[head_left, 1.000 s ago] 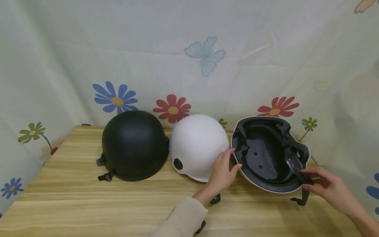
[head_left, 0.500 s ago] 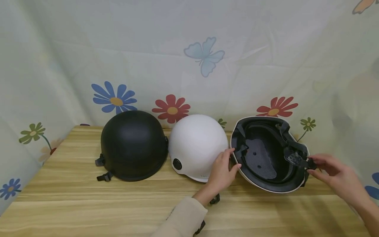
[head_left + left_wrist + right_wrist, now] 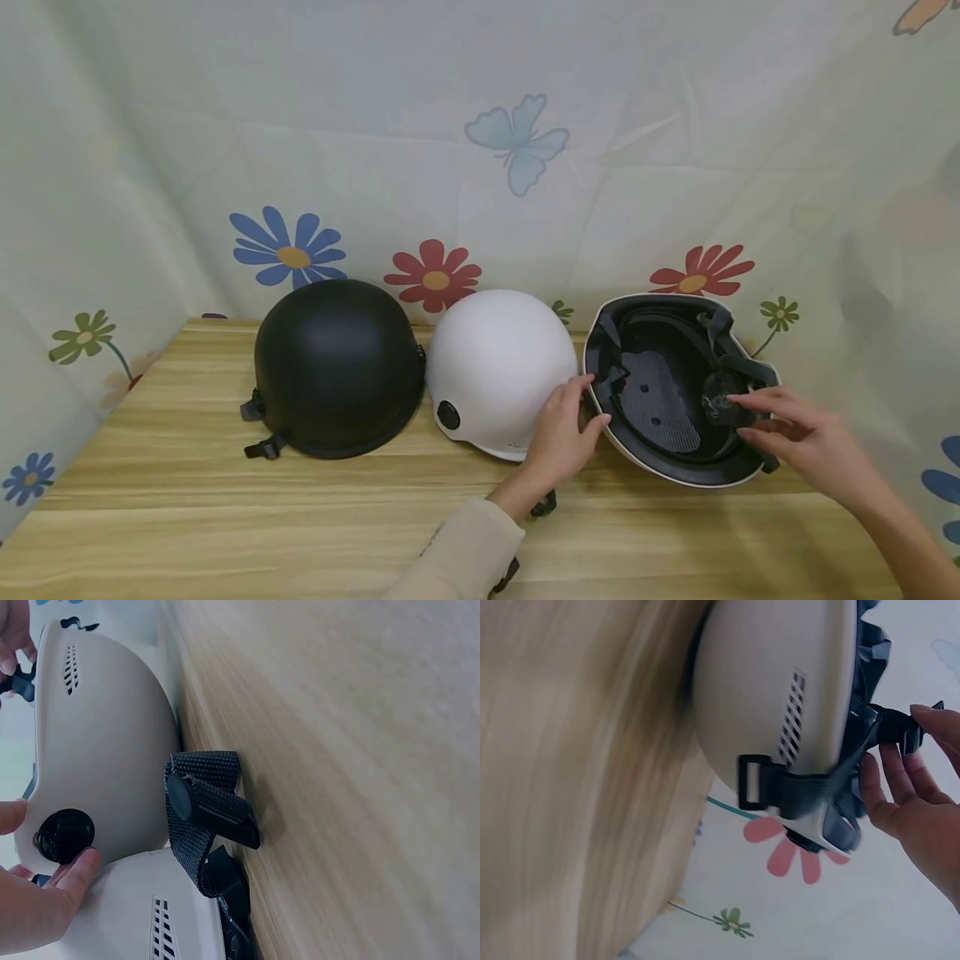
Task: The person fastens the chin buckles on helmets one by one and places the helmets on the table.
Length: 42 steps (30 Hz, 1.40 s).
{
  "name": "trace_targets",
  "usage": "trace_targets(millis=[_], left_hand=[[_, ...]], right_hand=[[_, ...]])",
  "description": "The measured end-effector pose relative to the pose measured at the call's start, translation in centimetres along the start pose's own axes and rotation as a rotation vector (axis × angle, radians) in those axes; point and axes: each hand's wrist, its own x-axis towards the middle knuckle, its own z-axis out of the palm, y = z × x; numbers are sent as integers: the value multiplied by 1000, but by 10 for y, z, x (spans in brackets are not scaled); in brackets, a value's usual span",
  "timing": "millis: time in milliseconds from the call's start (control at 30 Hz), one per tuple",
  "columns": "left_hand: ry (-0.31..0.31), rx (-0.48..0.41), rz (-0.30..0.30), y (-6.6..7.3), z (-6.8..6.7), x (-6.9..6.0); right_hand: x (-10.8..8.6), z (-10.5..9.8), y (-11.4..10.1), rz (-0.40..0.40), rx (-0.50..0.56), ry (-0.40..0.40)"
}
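Observation:
An upturned white helmet [image 3: 678, 477] lies at the right of the table, its black padded inside facing up. My left hand [image 3: 561, 433] holds its near-left rim between thumb and fingers. In the left wrist view, those fingers touch the shell beside a round black disc [image 3: 65, 835]. My right hand [image 3: 813, 446] is over the right rim and pinches a black chin strap [image 3: 897, 726] between thumb and fingers. A clear piece [image 3: 722, 400] hangs by the fingertips over the helmet's inside. Another strap end with a black buckle [image 3: 753, 782] hangs outside the shell.
A second white helmet [image 3: 502, 358] sits dome up beside my left hand, its black strap [image 3: 202, 795] on the table [image 3: 337, 533]. Further left is a black helmet [image 3: 339, 367], dome up, with buckles at its left. A flowered cloth [image 3: 360, 167] hangs behind.
My right hand first moves the strap outward over the right rim, then back left over the helmet's inside. The loose strap end outside the rim shifts. My left hand keeps its place.

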Motion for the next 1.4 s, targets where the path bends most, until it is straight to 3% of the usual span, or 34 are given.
trace_targets(millis=[167,367,667,933,1400], left_hand=[[2,-2,0,0,0,0],[3,2,-1,2,-1,1],[-10,-3,-10,2,-1,2],[2,20,6,4,-1,2],[4,46,-26,10,0,6]], right_hand=[[-2,13,5,25,71,-23],[-4,22,13,-30,103,-47],[-4,30,16,107,87,-2],[-3,33,14,61,157,-25],[-6,36,9,83,161,-34]])
